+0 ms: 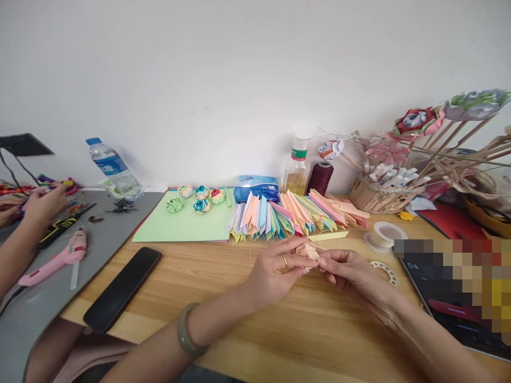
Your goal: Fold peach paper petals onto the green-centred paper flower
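Observation:
My left hand (275, 268), with a ring on one finger, closes around a small folded piece of peach paper (308, 251) above the wooden table. The thumb and fingers of my right hand (347, 268) pinch the right edge of the same piece. Fingers cover part of its lower side. Just behind my hands, folded paper strips (259, 215) in several colours stand packed in a row. A flat yellow-green strip (329, 235) lies in front of them. Farther left, small folded paper flowers, one of them green (174, 205), sit on light green sheets (179, 229).
A black phone (122, 290) lies left, near a pink glue gun (56, 263) and a co-worker's hand (46, 205). Right are a tape roll (387, 236), a tablet (443, 298) and a basket (383, 197) near paper flowers on sticks. A bottle (296, 173) and thread spool (320, 177) stand behind.

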`<state>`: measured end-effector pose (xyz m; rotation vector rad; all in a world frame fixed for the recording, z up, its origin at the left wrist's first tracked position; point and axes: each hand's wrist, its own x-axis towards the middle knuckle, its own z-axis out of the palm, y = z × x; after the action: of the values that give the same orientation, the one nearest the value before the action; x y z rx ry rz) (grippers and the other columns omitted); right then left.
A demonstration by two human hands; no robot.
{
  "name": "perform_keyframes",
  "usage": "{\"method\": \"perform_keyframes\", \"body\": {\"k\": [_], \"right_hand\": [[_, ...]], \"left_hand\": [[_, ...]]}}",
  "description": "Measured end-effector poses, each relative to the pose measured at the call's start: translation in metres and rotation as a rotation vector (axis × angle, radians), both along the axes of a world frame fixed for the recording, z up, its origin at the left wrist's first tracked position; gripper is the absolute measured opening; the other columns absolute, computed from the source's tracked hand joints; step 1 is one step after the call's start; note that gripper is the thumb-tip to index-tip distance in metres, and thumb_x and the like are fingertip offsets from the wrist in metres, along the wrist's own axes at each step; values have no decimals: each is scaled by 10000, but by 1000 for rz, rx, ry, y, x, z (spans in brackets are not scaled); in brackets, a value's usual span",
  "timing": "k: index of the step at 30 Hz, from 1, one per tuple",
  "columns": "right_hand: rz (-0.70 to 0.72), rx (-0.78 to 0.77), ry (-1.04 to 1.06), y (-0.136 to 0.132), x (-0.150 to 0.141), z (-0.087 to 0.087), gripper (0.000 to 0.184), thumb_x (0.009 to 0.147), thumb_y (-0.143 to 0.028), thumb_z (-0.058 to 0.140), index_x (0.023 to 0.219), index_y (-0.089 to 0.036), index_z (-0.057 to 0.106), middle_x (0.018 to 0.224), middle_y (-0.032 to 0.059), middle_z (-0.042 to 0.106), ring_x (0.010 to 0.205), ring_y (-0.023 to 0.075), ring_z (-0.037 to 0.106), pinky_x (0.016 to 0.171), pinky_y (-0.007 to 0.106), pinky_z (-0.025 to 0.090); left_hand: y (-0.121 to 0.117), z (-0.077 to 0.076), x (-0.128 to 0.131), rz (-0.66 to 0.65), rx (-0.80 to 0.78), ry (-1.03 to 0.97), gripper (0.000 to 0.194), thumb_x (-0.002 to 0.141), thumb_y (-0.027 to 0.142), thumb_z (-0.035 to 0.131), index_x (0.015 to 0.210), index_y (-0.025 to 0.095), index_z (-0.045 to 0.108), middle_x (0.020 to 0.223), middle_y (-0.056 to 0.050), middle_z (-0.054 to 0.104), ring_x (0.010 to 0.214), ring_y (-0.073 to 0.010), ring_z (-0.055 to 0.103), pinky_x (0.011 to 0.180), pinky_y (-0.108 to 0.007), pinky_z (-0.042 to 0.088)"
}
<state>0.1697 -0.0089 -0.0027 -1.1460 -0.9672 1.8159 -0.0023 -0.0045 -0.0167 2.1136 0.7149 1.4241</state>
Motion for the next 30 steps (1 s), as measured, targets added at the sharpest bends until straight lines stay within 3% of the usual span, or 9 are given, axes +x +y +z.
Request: {"method": "perform_keyframes", "body": {"k": [8, 11, 16, 22, 26, 30], "right_hand": [[27, -17, 8, -3, 0, 0, 264, 523, -344, 778, 529, -128, 626, 447, -48, 466, 437, 41, 317, 424, 187, 203], [18, -9, 4, -4, 0, 0, 272, 519, -344, 780, 538, -128, 618, 447, -51, 468, 433, 38, 315, 422, 184, 201], [-11, 2, -41, -4, -2, 4, 245, 517, -330, 782, 560, -137, 638, 501, -32, 515, 461, 52, 381, 450, 188, 272], [-47, -1, -44, -4, -1, 10, 214, 505, -301, 791, 627, -154, 695, 574, -18, 541, 497, 55, 388, 477, 187, 317], [-23, 16, -20, -4, 0, 10, 196, 523, -304, 784, 604, -152, 690, 554, -26, 529, 487, 43, 375, 468, 175, 302], [-32, 10, -24, -3, 1, 8, 214, 517, -316, 783, 624, -151, 698, 572, -22, 539, 483, 40, 371, 465, 179, 290]], "left_hand": [[-2, 6, -1, -72, -123, -36, 77, 667, 85, 617, 639, 137, 666, 1067, -150, 614, 957, -185, 595, 848, -329, 465], [-2, 5, -1, -72, -54, 11, 155, 660, 29, 578, 589, 144, 654, 1096, -136, 601, 991, -190, 576, 853, -332, 465], [-1, -1, -3, -24, 138, 113, 268, 674, -26, 466, 645, 161, 657, 1183, -101, 546, 1117, -205, 482, 894, -372, 445], [-1, -2, -4, -2, 58, 62, 234, 701, 16, 500, 691, 177, 669, 1185, -92, 546, 1102, -204, 496, 890, -382, 443], [-1, 0, -2, -29, -68, 23, 201, 721, 85, 550, 854, 175, 671, 1154, -117, 566, 1048, -187, 541, 890, -359, 449], [0, 0, -1, -3, -8, 22, 232, 734, 92, 543, 917, 176, 657, 1129, -118, 577, 1031, -174, 547, 879, -348, 457]]}}
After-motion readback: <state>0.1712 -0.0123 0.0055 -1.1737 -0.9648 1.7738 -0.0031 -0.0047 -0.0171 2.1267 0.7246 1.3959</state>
